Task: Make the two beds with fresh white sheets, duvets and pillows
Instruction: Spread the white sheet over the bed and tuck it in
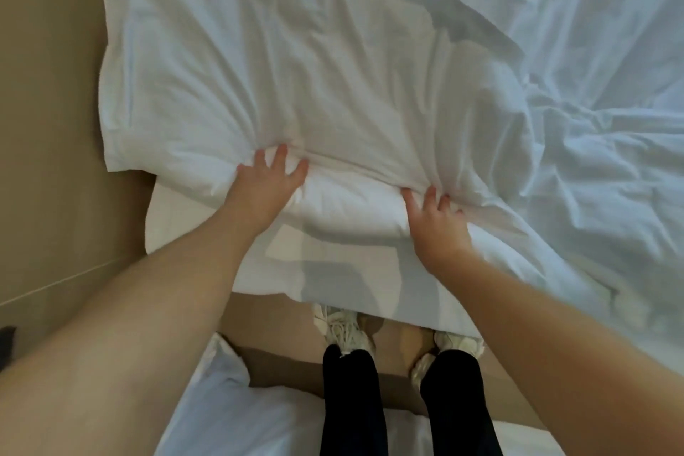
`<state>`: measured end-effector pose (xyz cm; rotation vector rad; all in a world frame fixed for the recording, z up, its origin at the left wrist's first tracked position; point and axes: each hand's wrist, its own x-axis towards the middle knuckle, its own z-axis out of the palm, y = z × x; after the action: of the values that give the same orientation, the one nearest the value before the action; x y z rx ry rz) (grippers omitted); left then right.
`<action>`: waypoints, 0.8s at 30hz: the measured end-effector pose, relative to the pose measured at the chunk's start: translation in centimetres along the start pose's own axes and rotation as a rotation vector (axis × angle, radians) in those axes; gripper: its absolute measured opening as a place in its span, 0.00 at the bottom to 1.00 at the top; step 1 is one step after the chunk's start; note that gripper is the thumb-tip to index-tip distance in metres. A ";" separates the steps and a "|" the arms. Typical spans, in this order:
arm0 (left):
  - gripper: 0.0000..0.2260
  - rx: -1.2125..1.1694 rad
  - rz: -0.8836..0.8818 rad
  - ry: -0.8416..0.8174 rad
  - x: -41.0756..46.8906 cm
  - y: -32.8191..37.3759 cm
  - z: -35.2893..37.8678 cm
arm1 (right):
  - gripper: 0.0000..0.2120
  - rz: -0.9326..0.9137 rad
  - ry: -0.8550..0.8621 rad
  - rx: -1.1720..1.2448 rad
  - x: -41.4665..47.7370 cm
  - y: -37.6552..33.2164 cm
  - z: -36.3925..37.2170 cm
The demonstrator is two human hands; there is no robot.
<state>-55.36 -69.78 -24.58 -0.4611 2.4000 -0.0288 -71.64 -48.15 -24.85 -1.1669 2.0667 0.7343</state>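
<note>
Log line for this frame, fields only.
step: bedding in progress | left hand: fingers spread, pressing white sheet fold | right hand: pressing same fold | sheet: wrinkled

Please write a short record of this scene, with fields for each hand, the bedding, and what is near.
left hand: fingers spread, pressing the bunched fold of the white bedding
right hand: fingers spread, pressing the same fold
bedding state: wrinkled, one corner overhangs the tan floor
nearby: second bed close by the person's legs
</note>
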 end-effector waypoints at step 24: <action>0.35 -0.593 -0.331 0.049 7.7 -1.5 -11.2 | 0.32 0.315 0.243 0.889 5.2 10.0 -8.5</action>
<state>-67.37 -74.92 -20.61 -1.1355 2.3253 0.5406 -84.76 -52.59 -21.84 -0.4384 2.3944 -0.2395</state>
